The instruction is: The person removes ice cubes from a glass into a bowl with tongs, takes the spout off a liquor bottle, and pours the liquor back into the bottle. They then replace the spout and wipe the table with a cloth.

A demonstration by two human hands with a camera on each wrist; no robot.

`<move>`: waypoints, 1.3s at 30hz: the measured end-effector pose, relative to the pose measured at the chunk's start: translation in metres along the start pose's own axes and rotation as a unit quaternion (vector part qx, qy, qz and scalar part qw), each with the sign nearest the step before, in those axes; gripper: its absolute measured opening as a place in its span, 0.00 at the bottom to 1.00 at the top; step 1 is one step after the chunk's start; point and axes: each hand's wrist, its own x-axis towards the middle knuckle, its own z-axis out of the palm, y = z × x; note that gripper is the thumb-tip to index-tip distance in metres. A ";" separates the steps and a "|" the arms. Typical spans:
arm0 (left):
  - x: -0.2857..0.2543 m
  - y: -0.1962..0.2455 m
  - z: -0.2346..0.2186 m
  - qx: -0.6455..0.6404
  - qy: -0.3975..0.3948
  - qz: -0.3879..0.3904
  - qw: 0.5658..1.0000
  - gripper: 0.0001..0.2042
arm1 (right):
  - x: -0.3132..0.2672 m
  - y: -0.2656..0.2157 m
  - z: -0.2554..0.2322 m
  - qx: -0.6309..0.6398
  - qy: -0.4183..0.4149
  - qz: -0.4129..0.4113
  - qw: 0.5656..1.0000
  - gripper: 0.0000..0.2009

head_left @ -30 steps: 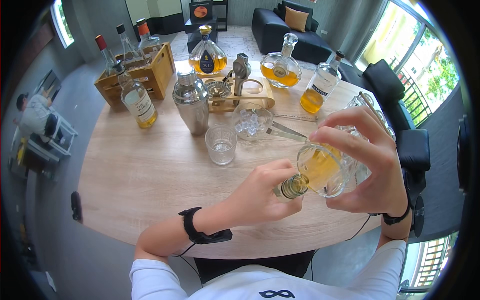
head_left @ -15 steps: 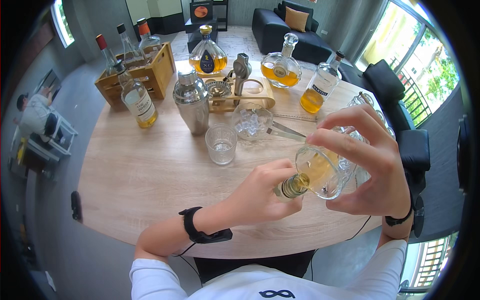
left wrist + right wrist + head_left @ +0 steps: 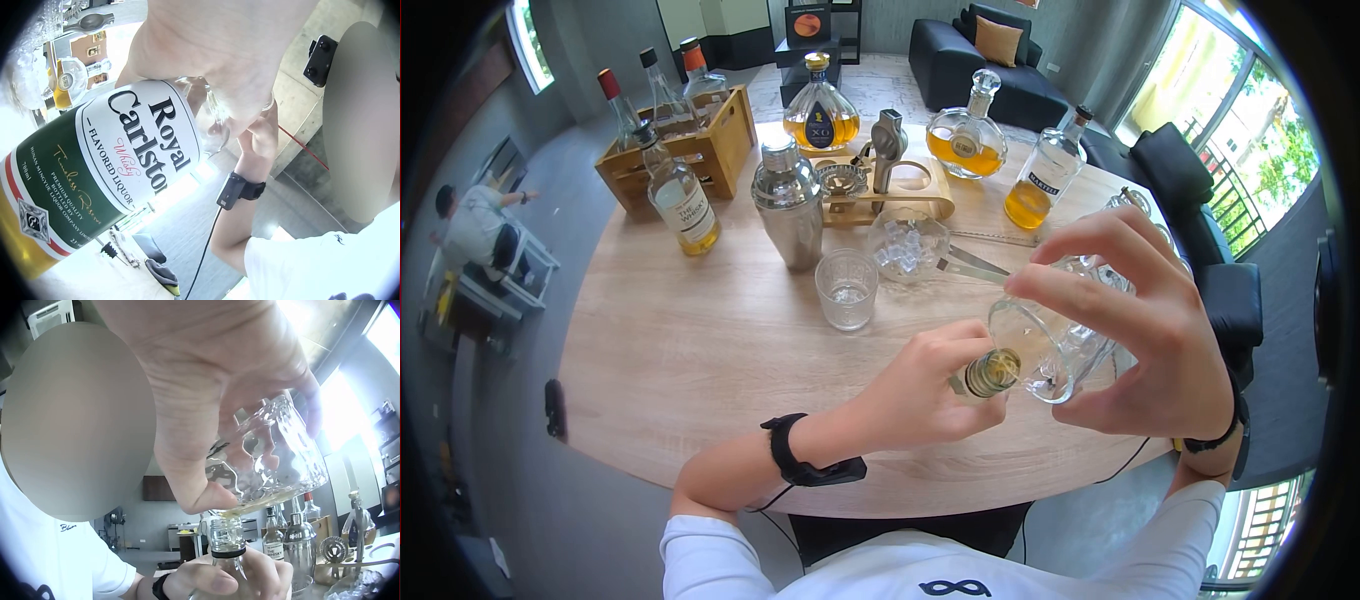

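Observation:
My left hand (image 3: 945, 385) grips the clear neck of a whisky bottle (image 3: 94, 162), which stands upright with a green and white label and amber liquid low inside. With thumb and fingers curled round its sides, my right hand (image 3: 1145, 320) holds a patterned clear glass (image 3: 269, 459) tipped far over. The glass's rim lies right at the bottle mouth (image 3: 998, 366). Only a little pale yellow liquid shows along the lower rim in the right wrist view. Much of the bottle's body is hidden under the left hand in the head view.
A tumbler (image 3: 846, 290), a bowl of ice cubes (image 3: 910, 248), metal tongs (image 3: 972, 265) and a cocktail shaker (image 3: 790, 210) stand ahead. Behind them are a wooden bar-tool stand (image 3: 935, 205), several liquor bottles and a wooden crate (image 3: 725, 150) of bottles. A person (image 3: 480, 225) sits far left.
The amber liquid in the glass has drained from plentiful to almost nothing. My right hand has tipped the glass further, while the left hand keeps the bottle in place.

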 end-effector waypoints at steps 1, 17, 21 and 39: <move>0.000 0.000 0.000 0.000 0.000 0.000 1.000 0.09 | 0.001 -0.001 -0.001 0.000 0.000 0.000 1.000 0.43; 0.000 0.001 0.001 -0.008 0.004 -0.012 1.000 0.09 | 0.007 -0.008 -0.005 -0.026 -0.024 -0.023 0.999 0.40; -0.001 0.000 0.000 0.000 0.005 -0.004 1.000 0.10 | 0.006 -0.007 -0.004 -0.031 -0.010 -0.024 0.999 0.39; -0.002 -0.006 0.002 -0.008 -0.013 -0.013 1.000 0.08 | -0.103 0.080 0.138 0.395 0.095 0.303 0.862 0.38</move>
